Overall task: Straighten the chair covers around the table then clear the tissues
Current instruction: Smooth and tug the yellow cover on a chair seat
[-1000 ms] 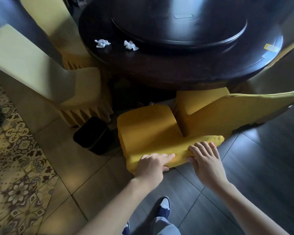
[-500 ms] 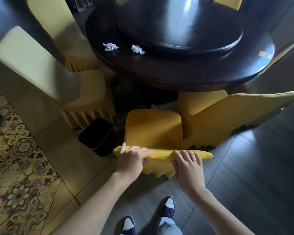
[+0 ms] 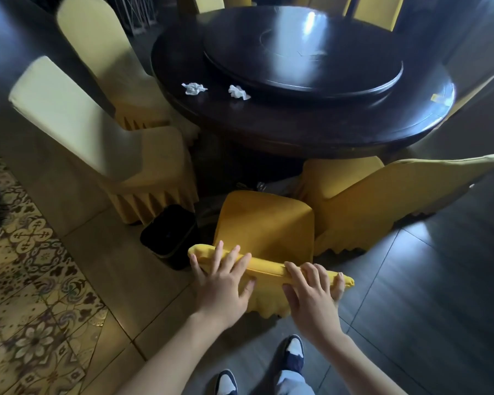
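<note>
Dark, glossy wood fills the upper centre of the frame: a round desk (image 3: 311, 129) topped by a turntable (image 3: 303, 58) and ringed by chairs in yellow covers. Lower centre, the nearest chair (image 3: 264, 226) stands tucked toward the desk, its backrest top running across the frame beneath both hands. The left hand (image 3: 223, 283) lies spread over the left end of the cover's top edge, fingers open and pressing rather than pinching; the right hand (image 3: 314, 292) curls loosely over the right end, thumb hooked behind, likely to draw the fabric square on the frame. A black bin (image 3: 169, 232) sits on the floor just left of the chair. Two crumpled tissues (image 3: 194, 88) wait on the desk's near-left rim, evidently for clearing later.
</note>
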